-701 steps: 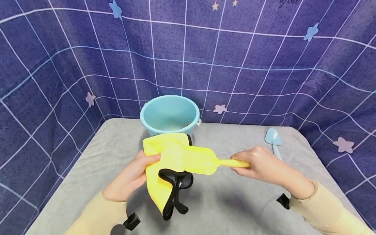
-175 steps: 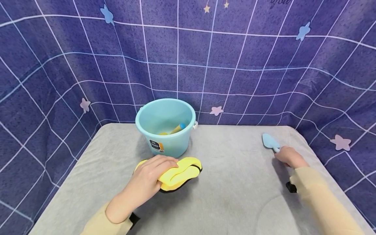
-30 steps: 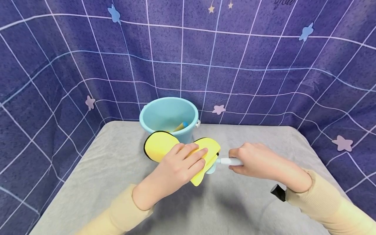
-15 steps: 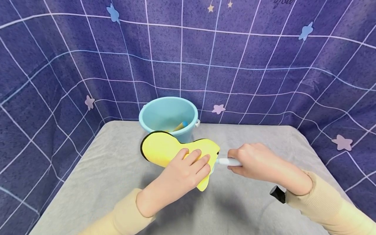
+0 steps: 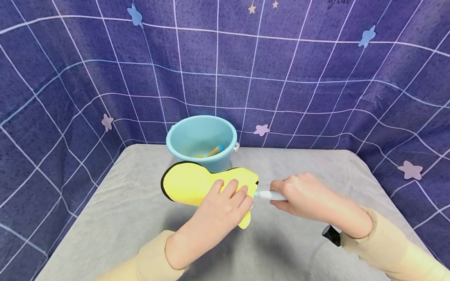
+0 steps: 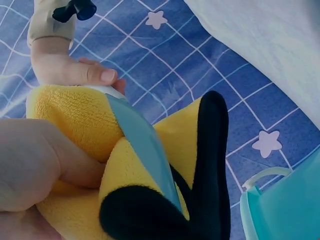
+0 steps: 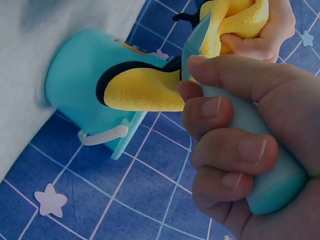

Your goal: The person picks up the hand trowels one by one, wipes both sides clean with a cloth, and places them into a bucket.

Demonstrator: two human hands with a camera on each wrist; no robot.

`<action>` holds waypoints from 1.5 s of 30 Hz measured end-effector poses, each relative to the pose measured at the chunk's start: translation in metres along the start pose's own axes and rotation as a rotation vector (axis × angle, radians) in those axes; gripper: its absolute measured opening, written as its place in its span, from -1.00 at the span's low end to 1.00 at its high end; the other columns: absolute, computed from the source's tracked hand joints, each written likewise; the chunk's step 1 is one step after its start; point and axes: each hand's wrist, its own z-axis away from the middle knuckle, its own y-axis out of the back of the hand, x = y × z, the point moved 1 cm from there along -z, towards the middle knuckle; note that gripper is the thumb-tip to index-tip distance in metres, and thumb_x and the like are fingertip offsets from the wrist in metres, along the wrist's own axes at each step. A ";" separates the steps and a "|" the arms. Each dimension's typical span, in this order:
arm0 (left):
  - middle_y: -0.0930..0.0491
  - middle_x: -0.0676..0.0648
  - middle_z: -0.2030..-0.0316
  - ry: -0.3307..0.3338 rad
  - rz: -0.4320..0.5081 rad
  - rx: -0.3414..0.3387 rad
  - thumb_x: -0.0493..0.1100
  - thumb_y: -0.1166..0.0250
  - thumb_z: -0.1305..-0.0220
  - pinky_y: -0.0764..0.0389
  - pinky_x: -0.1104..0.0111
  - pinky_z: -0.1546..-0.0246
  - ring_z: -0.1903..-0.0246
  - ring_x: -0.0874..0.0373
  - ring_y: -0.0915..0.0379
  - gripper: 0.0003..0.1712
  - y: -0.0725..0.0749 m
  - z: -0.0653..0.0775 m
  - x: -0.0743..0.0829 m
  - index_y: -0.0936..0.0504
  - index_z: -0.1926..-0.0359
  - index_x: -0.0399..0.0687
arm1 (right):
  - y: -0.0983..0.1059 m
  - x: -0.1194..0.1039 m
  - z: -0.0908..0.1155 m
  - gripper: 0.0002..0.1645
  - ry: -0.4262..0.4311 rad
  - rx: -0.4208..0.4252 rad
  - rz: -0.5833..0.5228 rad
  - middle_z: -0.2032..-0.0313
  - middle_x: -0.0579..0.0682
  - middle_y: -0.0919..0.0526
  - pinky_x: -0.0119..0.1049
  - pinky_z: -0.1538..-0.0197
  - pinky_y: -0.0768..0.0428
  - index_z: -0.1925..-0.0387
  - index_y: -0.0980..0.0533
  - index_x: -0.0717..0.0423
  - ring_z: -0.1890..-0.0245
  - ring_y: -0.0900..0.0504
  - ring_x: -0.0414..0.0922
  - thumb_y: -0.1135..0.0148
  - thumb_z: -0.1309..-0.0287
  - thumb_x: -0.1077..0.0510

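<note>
In the head view my left hand (image 5: 218,212) grips a yellow cloth (image 5: 186,183) with black edging, folded over the blade of a light blue toy shovel. The left wrist view shows the blue blade (image 6: 145,137) between folds of the cloth, with my thumb pressing into it. My right hand (image 5: 309,195) holds the shovel's handle (image 5: 272,195), its fingers wrapped around it in the right wrist view. Cloth and shovel are held above the grey surface, in front of the bucket. From the head camera, most of the blade is hidden under cloth and hand.
A light blue bucket (image 5: 193,134) stands at the back, just beyond the cloth. Inside it lies a yellow handle with a blue end (image 5: 215,150). A grey fabric-covered table (image 5: 133,207) lies underneath, and a purple gridded curtain (image 5: 281,93) hangs behind and at both sides.
Since 5.8 s ago, the blue shovel has been lifted from the right and brought to the cloth. Over the last second, cloth and right hand shift slightly left. Earlier, a yellow shovel was held.
</note>
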 end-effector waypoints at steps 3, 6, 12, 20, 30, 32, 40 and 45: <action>-0.65 0.02 0.28 0.010 0.003 -0.018 -0.30 -0.14 -0.09 -0.32 0.31 0.42 0.32 0.09 -0.42 -0.93 0.001 0.000 0.000 -0.49 0.43 -0.03 | -0.001 0.000 0.001 -0.76 -0.006 0.003 -0.001 0.75 -0.31 -0.29 -0.42 0.73 -0.17 0.52 -0.48 -0.08 0.77 -0.16 -0.33 -0.42 0.10 0.00; -0.65 0.02 0.29 0.027 0.010 -0.040 -0.28 -0.22 -0.06 -0.34 0.31 0.42 0.32 0.08 -0.41 -0.93 0.002 0.001 0.001 -0.50 0.42 -0.03 | -0.001 0.000 0.001 -0.76 -0.007 0.006 0.000 0.74 -0.31 -0.30 -0.41 0.73 -0.19 0.51 -0.49 -0.08 0.77 -0.17 -0.33 -0.43 0.11 0.00; -0.64 0.02 0.33 0.058 0.012 -0.087 -0.25 -0.28 -0.04 -0.35 0.29 0.40 0.34 0.08 -0.38 -0.91 0.005 0.003 0.003 -0.51 0.42 -0.02 | -0.001 -0.001 0.003 -0.75 -0.001 0.002 -0.006 0.73 -0.32 -0.32 -0.41 0.72 -0.20 0.52 -0.48 -0.10 0.77 -0.18 -0.33 -0.44 0.12 0.00; -0.62 0.02 0.33 0.065 0.004 -0.095 -0.29 -0.28 0.02 -0.34 0.29 0.40 0.36 0.08 -0.36 -0.87 0.004 0.006 0.002 -0.48 0.44 -0.04 | -0.002 0.001 0.004 -0.74 0.003 0.005 -0.006 0.74 -0.32 -0.33 -0.41 0.72 -0.20 0.54 -0.47 -0.10 0.77 -0.18 -0.33 -0.43 0.12 -0.02; -0.61 0.01 0.32 0.063 0.022 -0.122 -0.31 -0.30 0.07 -0.33 0.30 0.39 0.35 0.06 -0.35 -0.82 0.005 0.009 -0.004 -0.47 0.43 -0.04 | -0.001 0.005 0.009 -0.76 -0.009 -0.011 -0.030 0.72 -0.34 -0.32 -0.43 0.69 -0.20 0.52 -0.49 -0.10 0.76 -0.16 -0.35 -0.43 0.11 0.00; -0.61 0.01 0.33 0.065 0.031 -0.128 -0.32 -0.29 0.07 -0.32 0.30 0.39 0.35 0.06 -0.35 -0.82 0.006 0.010 -0.005 -0.46 0.44 -0.04 | -0.001 0.006 0.009 -0.76 -0.009 -0.015 -0.031 0.72 -0.35 -0.33 -0.42 0.69 -0.21 0.51 -0.49 -0.11 0.75 -0.17 -0.35 -0.43 0.11 0.00; -0.60 0.00 0.34 0.067 0.046 -0.154 -0.34 -0.28 0.07 -0.31 0.29 0.38 0.34 0.04 -0.34 -0.82 0.005 0.016 -0.009 -0.45 0.44 -0.05 | -0.002 0.008 0.012 -0.75 -0.013 -0.016 -0.018 0.72 -0.34 -0.32 -0.40 0.71 -0.20 0.53 -0.47 -0.12 0.75 -0.17 -0.34 -0.43 0.12 -0.01; -0.60 0.00 0.32 0.053 0.053 -0.184 -0.33 -0.29 0.09 -0.30 0.29 0.38 0.32 0.03 -0.34 -0.79 0.006 0.019 -0.011 -0.45 0.42 -0.04 | -0.003 0.010 0.014 -0.75 -0.018 -0.027 -0.023 0.72 -0.35 -0.30 -0.41 0.71 -0.20 0.53 -0.46 -0.13 0.74 -0.17 -0.35 -0.43 0.11 -0.02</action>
